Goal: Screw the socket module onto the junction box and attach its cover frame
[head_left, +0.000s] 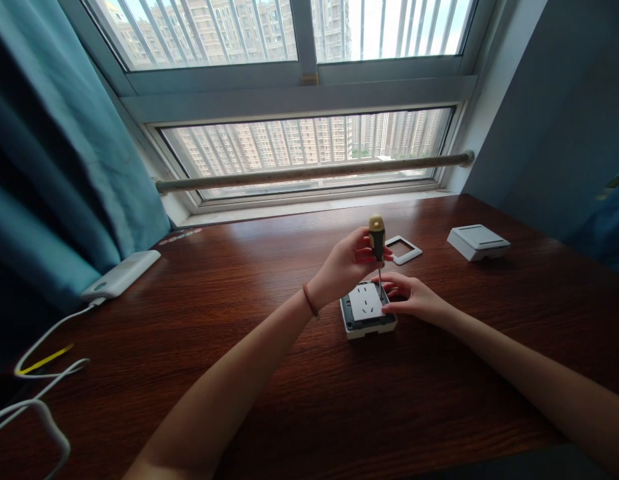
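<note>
A white wall socket (365,305) in a dark frame lies on the wooden desk (269,373). My left hand (345,263) is closed around a screwdriver (376,240) with a black and yellow handle. The screwdriver stands upright, its tip down at the socket's far right corner. My right hand (413,297) rests on the socket's right side, fingers pressed against it and holding it steady.
A white square cover frame (403,250) lies just behind the socket. A white switch unit (477,241) sits at the back right. At the left edge are a white power bank (120,274) and white cables (44,380). A teal curtain (59,153) hangs left, and a window is behind.
</note>
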A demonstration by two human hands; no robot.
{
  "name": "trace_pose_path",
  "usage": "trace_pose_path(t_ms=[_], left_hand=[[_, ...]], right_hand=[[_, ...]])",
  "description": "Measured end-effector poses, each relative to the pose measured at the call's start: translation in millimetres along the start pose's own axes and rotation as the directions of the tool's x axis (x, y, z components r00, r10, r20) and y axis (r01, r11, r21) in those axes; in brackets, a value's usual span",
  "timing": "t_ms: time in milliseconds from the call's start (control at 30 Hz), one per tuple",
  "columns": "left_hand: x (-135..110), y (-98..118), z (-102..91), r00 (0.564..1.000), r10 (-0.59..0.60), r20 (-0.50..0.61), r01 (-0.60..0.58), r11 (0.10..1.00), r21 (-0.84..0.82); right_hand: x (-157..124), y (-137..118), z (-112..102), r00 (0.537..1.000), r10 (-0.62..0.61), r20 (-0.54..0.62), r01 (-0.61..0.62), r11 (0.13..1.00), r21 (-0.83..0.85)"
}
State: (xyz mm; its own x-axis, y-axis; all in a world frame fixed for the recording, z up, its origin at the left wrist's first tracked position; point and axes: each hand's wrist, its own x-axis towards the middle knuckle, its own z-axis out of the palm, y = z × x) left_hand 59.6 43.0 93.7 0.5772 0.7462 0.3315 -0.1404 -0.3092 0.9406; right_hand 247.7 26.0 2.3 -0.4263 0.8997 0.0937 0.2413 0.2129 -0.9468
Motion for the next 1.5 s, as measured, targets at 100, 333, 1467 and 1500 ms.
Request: trace_pose_path(t_ms=[100,333,1467,1500], left_hand=[[-1,0,1.1,1.000,0.015,0.001,-0.015,1.000,0.026],[-2,-5,2.5,0.998,0.059,-0.026,-0.055,0.990,0.132],[-3,-18,18.5,0.951,0.243,-0.193,-0.083,0.798,0.597],[-3,-20,19.2,0.955,0.218,-0.202,-0.072,0.830,0.553]], right_hand=[[0,0,0,1.000,-0.001,0.001,0.001,1.000,-0.004],[0,1,1,1.000,-0.008,-0.006,0.008,1.000,0.012],[1,10,1,0.999,0.033,-0.002,-0.033,0.999,0.035],[1,9,1,1.000,0.021,-0.001,-0.021,0.999,0.031]])
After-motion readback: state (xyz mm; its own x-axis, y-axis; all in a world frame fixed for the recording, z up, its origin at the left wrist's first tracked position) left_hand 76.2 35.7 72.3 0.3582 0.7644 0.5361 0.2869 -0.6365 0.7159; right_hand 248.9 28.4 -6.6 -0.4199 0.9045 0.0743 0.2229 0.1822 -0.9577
